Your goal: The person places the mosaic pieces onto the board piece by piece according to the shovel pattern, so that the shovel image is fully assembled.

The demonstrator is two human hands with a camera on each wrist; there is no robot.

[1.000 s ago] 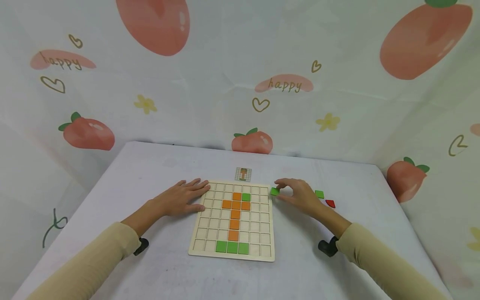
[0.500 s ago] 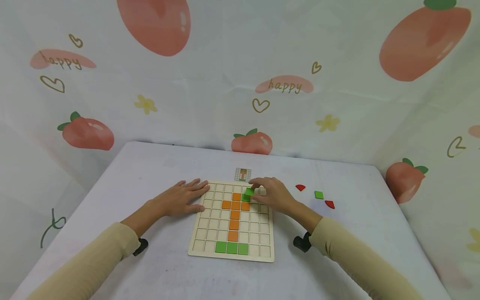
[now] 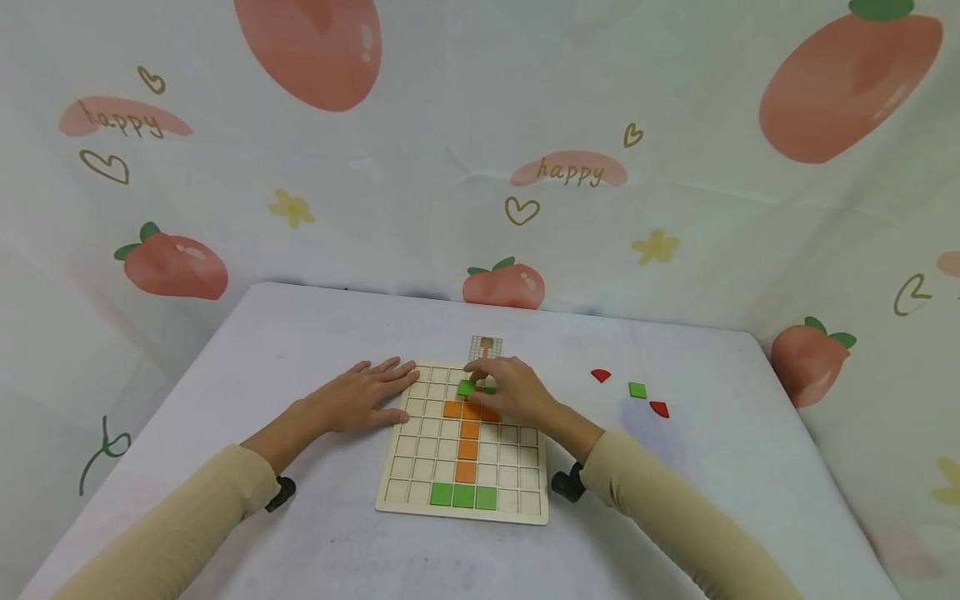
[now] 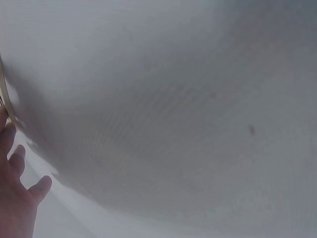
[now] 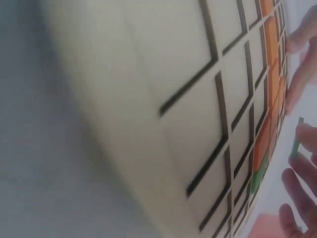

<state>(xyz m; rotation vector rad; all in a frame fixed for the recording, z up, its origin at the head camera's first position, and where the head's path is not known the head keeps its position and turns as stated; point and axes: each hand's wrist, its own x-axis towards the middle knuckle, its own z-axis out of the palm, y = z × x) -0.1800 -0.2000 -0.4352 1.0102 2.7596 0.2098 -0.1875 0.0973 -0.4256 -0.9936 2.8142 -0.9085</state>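
Observation:
My right hand (image 3: 513, 392) pinches a green square tile (image 3: 466, 388) between thumb and finger over the upper part of the pale grid board (image 3: 403, 448). In the right wrist view that tile (image 5: 297, 139) is seen edge-on, above the board. Fingers spread, my left hand (image 3: 366, 396) rests at the board's left edge, its fingertips on the rim. Orange tiles (image 3: 468, 449) form a column with a crossbar, and a row of green tiles (image 3: 463, 496) lies at the bottom. Another green tile (image 3: 490, 390) and the column's top are partly hidden by my right hand.
To the right on the white table (image 3: 315, 533) lie a red quarter-round piece (image 3: 601, 375), a loose green tile (image 3: 637, 390) and a second red piece (image 3: 659, 409). A small printed card (image 3: 487, 342) lies just behind the board.
My right hand has carried the green tile leftward from the board's right edge, across the seated green tile, to the upper middle. My left hand has stayed put.

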